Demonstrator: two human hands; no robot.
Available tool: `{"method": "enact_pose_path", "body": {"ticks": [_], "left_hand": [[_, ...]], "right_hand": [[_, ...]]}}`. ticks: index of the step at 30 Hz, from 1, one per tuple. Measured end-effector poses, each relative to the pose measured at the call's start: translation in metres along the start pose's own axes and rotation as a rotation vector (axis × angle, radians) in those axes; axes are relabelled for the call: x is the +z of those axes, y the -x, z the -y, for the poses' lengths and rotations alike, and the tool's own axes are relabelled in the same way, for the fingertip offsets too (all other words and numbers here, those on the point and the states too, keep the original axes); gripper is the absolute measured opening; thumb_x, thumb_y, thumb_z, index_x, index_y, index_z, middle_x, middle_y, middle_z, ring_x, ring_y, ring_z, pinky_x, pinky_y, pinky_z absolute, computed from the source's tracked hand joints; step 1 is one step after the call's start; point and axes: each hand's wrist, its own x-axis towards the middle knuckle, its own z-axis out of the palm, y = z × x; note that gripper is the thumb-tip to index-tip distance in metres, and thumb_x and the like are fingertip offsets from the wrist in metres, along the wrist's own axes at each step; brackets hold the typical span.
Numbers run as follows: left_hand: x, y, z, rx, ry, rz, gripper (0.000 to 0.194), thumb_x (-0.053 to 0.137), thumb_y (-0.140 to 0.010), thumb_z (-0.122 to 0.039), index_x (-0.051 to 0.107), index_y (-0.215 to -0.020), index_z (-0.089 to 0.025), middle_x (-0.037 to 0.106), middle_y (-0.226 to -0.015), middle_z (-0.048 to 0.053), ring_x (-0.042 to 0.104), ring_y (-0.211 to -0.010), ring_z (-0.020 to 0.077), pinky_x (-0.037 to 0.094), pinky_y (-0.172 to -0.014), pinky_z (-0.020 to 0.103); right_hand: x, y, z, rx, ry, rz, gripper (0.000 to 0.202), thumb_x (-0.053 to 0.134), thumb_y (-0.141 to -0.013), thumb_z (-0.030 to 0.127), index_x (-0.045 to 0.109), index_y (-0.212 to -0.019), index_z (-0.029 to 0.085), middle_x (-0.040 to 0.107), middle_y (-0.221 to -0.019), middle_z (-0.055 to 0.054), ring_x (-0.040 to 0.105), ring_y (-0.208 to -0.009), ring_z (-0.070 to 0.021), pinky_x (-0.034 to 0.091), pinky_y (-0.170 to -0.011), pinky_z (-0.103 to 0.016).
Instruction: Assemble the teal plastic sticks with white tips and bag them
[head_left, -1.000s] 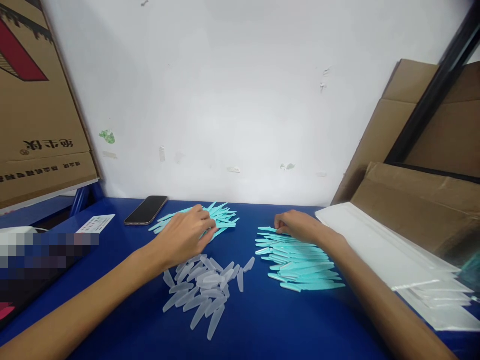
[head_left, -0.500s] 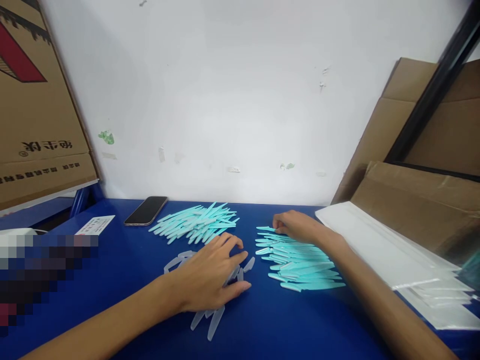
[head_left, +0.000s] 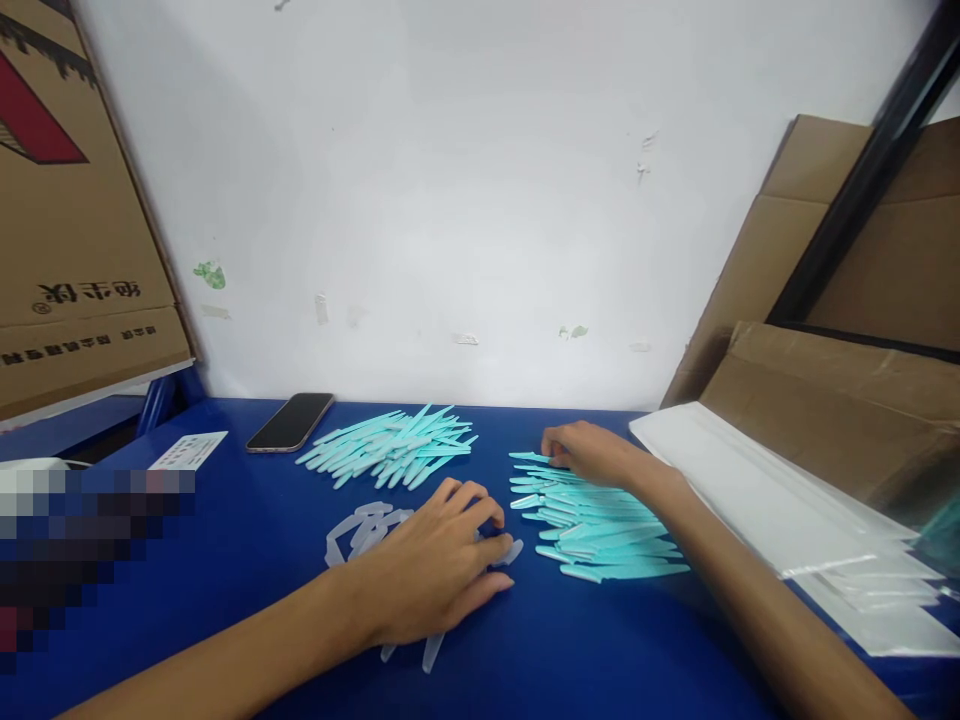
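Note:
My left hand (head_left: 442,555) is bent over a loose group of translucent plastic blade caps (head_left: 364,525), its thumb and forefinger apart. One cap (head_left: 512,552) lies at its forefinger tip; the palm hides others. My right hand (head_left: 589,452) is closed at the far end of a row of turquoise eyebrow razors (head_left: 600,530). Its fingertips pinch the farthest razor (head_left: 529,456), whose tip sticks out to the left. Behind my left hand lies a second, messier pile of turquoise razors (head_left: 390,445).
A phone (head_left: 291,422) and a printed card (head_left: 189,450) lie on the left of the blue table (head_left: 262,570). White plastic sleeves (head_left: 750,490) are stacked at the right, beside cardboard (head_left: 832,400). A white wall (head_left: 480,200) rises behind, and a carton (head_left: 82,200) stands at the left.
My left hand has shifted slightly right and toward me, and the cap at its fingertips has moved with it. More caps show behind the hand. My right hand stays at the razors.

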Motion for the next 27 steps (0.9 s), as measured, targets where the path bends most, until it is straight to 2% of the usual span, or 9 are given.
{"method": "enact_pose_path", "body": {"ticks": [3,7,14,18,23,27], "left_hand": [[0.003,-0.001,0.001,0.009,0.010,-0.013,0.016,0.057,-0.096,-0.027,0.068,-0.106,-0.024,0.063,-0.110,0.005,0.051,-0.109,0.0247,0.039,-0.093,0.040],[0.005,-0.001,0.003,0.023,0.049,-0.005,0.019,0.057,-0.095,-0.019,0.067,-0.109,-0.025,0.064,-0.107,0.003,0.051,-0.107,0.0224,0.039,-0.091,0.037],[0.004,-0.002,0.001,-0.002,0.080,0.011,0.015,0.050,-0.097,-0.018,0.063,-0.103,-0.021,0.065,-0.105,0.004,0.054,-0.099,0.0201,0.040,-0.088,0.034],[-0.001,-0.004,0.007,-0.039,0.121,-0.097,0.016,0.047,-0.098,-0.019,0.062,-0.104,-0.020,0.067,-0.097,0.004,0.057,-0.091,0.0185,0.042,-0.083,0.034],[-0.004,0.000,0.027,-0.046,0.071,-0.250,0.022,0.045,-0.099,-0.020,0.063,-0.111,-0.017,0.068,-0.091,0.006,0.056,-0.083,0.0188,0.044,-0.077,0.035],[-0.006,0.003,0.041,-0.137,0.107,-0.340,0.021,0.048,-0.097,-0.021,0.066,-0.107,-0.018,0.067,-0.092,0.007,0.056,-0.086,0.0194,0.045,-0.077,0.036]], "right_hand": [[0.000,0.001,0.001,-0.002,-0.002,-0.003,0.012,0.058,-0.089,0.022,0.066,-0.097,0.024,0.072,-0.091,-0.002,0.066,-0.082,-0.0175,0.036,-0.062,-0.024],[-0.001,0.001,0.002,0.003,-0.001,0.002,0.012,0.058,-0.089,0.022,0.066,-0.098,0.023,0.072,-0.092,-0.003,0.066,-0.084,-0.0180,0.036,-0.062,-0.024],[-0.001,0.001,0.003,0.012,0.012,0.010,0.013,0.058,-0.089,0.022,0.066,-0.099,0.023,0.072,-0.094,-0.004,0.066,-0.085,-0.0188,0.037,-0.063,-0.025],[0.000,0.001,0.001,0.004,0.028,0.015,0.013,0.057,-0.090,0.022,0.065,-0.100,0.023,0.071,-0.093,-0.004,0.066,-0.084,-0.0182,0.036,-0.062,-0.024],[0.001,0.002,0.002,-0.016,0.079,0.013,0.014,0.055,-0.090,0.020,0.063,-0.101,0.024,0.071,-0.089,-0.002,0.065,-0.079,-0.0172,0.032,-0.058,-0.024],[-0.006,0.008,0.009,-0.028,0.156,-0.035,0.029,0.051,-0.085,0.004,0.058,-0.106,0.023,0.068,-0.100,-0.004,0.064,-0.083,-0.0177,0.028,-0.057,-0.025]]}}
